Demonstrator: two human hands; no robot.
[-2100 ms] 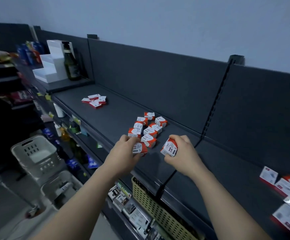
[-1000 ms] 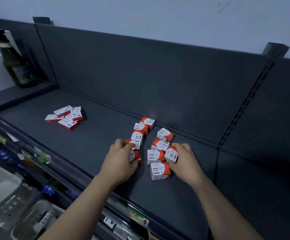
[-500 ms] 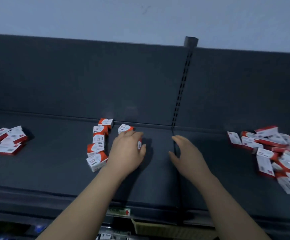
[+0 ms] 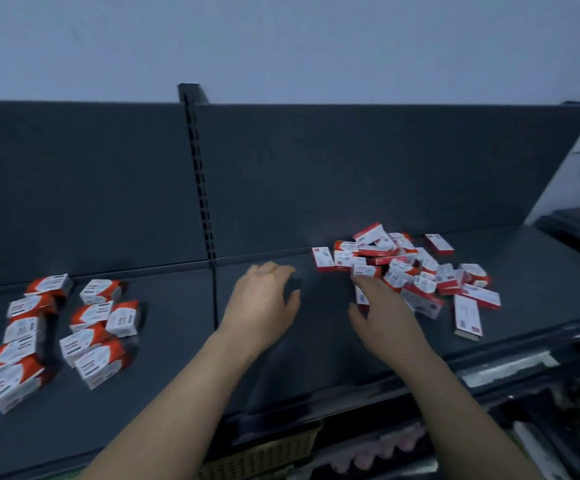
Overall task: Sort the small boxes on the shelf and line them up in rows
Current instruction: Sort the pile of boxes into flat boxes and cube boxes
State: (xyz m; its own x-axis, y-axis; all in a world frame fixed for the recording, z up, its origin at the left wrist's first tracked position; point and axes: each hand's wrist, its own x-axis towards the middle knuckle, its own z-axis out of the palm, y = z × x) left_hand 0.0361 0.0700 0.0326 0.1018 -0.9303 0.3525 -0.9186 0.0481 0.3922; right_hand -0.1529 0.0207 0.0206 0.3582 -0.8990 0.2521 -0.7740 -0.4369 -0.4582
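The unsorted pile of small boxes (image 4: 410, 271) lies on the shelf (image 4: 316, 358) at one o'clock from the right hand (image 4: 382, 317), which is the nearer hand and reaches the pile's edge. Blur hides whether it pinches a box. The left hand (image 4: 264, 299), loosely curled and empty, sits at the pile's nine o'clock. The boxes' long axes point at mixed angles.

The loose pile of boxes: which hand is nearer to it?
Right. The right hand is at the left edge of the loose pile; the left hand is further left, apart.

Dark shelf (image 4: 177, 341): 2 box rows (image 4: 86, 344) L, loose box pile (image 4: 413, 271) R.
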